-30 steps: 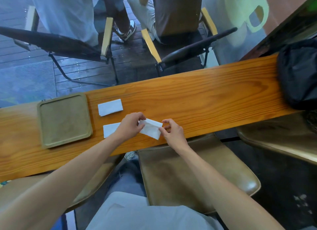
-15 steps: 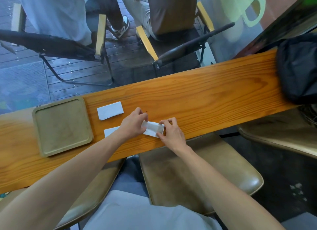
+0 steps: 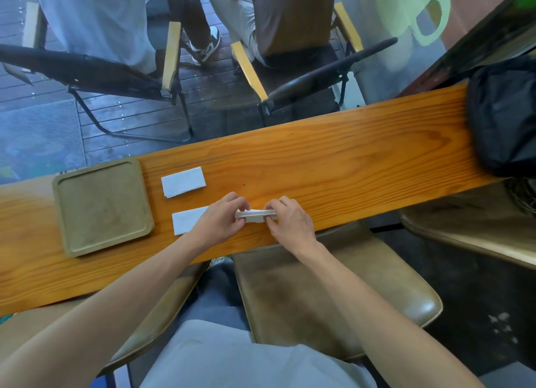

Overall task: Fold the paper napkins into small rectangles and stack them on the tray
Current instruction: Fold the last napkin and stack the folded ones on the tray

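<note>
Left hand (image 3: 221, 220): fingers curled, thumb and fingertips pinching the left end of a folded napkin (image 3: 255, 215); knuckles upward, forearm running down to the lower left corner. Right hand (image 3: 291, 221): fingers bent and closed on the right end of the same napkin, forearm running to the lower right. Folded napkin: white, narrow, held between both hands at the near part of the counter (image 3: 348, 167); whether it touches the wood or sits just above it cannot be told. Second napkin (image 3: 187, 223): white rectangle lying flat on the counter, just left of the left hand, its right end hidden under that hand. Third napkin (image 3: 183, 181): white rectangle, flat, farther from the person than the second one and apart from it. Tray (image 3: 102, 206): square, olive-brown, raised rim, on the counter left of both flat napkins; nothing lies in it. Counter: long wooden plank, orange-brown grain, running from lower left to upper right. Black bag (image 3: 504, 112): on the far right end of the counter. Brown padded seat (image 3: 333, 295): below the counter edge, under the right forearm. Folding chairs (image 3: 304, 77): beyond the counter, dark frames with yellow armrests, people seated in them, seen only in part.
</note>
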